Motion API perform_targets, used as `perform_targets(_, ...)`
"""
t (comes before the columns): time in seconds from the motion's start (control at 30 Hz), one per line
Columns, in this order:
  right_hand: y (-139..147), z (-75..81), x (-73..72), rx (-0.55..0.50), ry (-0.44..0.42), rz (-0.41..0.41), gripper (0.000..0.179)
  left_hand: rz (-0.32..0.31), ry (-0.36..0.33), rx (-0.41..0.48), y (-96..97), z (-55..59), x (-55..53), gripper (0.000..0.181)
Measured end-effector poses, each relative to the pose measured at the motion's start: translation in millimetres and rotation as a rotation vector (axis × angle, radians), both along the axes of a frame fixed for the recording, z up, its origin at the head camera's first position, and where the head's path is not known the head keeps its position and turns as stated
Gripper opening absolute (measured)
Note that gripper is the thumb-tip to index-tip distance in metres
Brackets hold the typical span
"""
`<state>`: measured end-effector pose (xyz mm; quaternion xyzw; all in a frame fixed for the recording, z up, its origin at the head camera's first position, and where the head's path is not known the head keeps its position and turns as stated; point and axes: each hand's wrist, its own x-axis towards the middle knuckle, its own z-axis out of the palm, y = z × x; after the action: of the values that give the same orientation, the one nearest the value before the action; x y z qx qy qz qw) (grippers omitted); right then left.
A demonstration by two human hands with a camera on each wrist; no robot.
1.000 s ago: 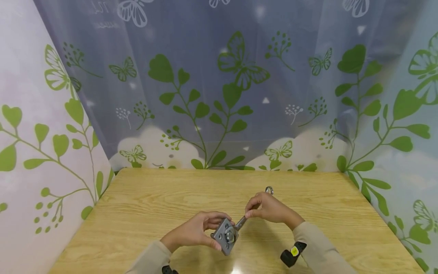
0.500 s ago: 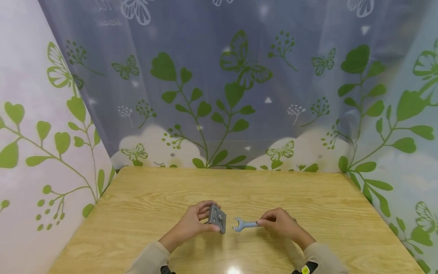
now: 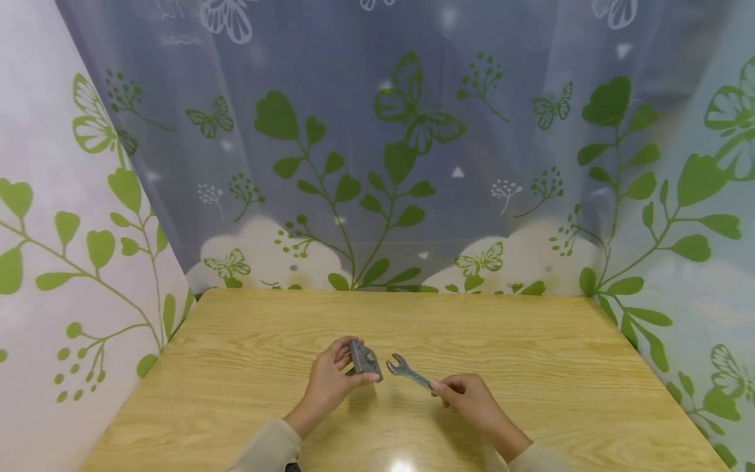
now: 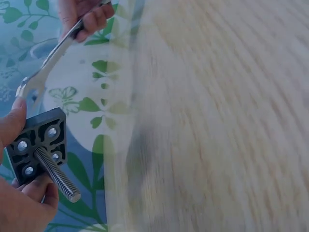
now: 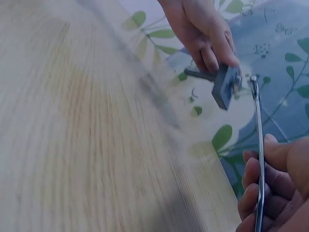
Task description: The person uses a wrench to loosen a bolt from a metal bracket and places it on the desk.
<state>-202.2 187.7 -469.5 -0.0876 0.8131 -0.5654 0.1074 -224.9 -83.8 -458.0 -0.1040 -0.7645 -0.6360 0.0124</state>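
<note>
My left hand [image 3: 326, 381] grips a dark grey square plate [image 3: 364, 362] by its edges, thumb on one side and fingers on the other. The plate has holes near its corners. From its back sticks a long threaded bolt [image 4: 58, 176], and a small nut or bolt head [image 5: 236, 86] shows on its front. With thumb and fingers my right hand [image 3: 474, 401] holds a steel wrench [image 3: 413, 375] by the handle. The wrench's open-ended head points at the plate's front, a small gap apart in the head view. Its other end is hidden by my right hand there.
Under both hands spreads a wood-grain table [image 3: 265, 328]. A blue-grey curtain [image 3: 330, 131] with green leaves and butterflies hangs behind the far edge. Patterned panels stand at left [image 3: 53, 196] and right [image 3: 708, 275].
The wrench has come off the nut or bolt head on the plate. My left hand has lifted and turned the plate away; my right hand has moved back with the wrench, swinging its open end around.
</note>
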Motion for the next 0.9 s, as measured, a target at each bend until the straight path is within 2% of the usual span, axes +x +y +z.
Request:
perform_targets(0.17,-17,1.6,6.5,-0.002,-0.004,-0.031,0.035,-0.004,0.021,0.041,5.5,-1.1,2.3,0.078)
perform_targets(0.33,-30,0.0,9.8,-0.005,-0.013,-0.127,0.036,0.019,0.059,0.019,9.5,-2.3,4.3,0.079)
perform_targets(0.43,-35,-0.5,11.1,-0.022,-0.017,-0.152,0.035,0.039,0.069,0.009,11.2,-3.1,5.7,0.078)
perform_targets(0.63,-39,-2.7,11.4,-0.063,-0.037,-0.141,0.036,0.057,0.090,0.006,13.7,-2.3,9.3,0.077)
perform_targets(0.9,-38,-6.6,9.3,-0.102,-0.100,-0.080,0.039,0.005,0.121,0.043,13.5,1.2,10.8,0.076)
